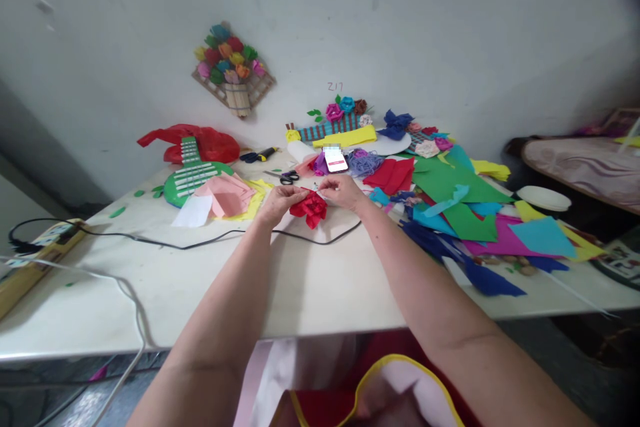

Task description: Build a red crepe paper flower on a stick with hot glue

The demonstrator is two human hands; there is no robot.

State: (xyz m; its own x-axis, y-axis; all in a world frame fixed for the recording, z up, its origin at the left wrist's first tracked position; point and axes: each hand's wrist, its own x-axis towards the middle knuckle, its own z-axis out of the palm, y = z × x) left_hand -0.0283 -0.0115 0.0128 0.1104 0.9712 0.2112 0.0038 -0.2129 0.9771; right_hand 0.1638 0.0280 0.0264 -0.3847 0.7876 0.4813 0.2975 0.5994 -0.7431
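Note:
A red crepe paper flower (pixel 309 209) hangs just over the table, its petals pointing down. My left hand (pixel 281 202) pinches it at its upper left edge. My right hand (pixel 342 191) is closed close to the flower's upper right side, fingertips pressed together; what they hold, perhaps something thin, is too small to make out. Behind the hands lie black-handled scissors (pixel 289 177) and a phone (pixel 335 159) with a lit screen. Bundled purple-grey yarn (pixel 365 163) sits to the right of the phone.
A black cable (pixel 185 248) crosses the white table (pixel 320 287) under my wrists. Coloured paper sheets (pixel 450 180) pile up at right. At left are a green guitar-shaped craft (pixel 193 173), pink paper (pixel 227 193), pliers (pixel 259 155) and a power strip (pixel 43 257). A paper bouquet (pixel 233 67) hangs on the wall.

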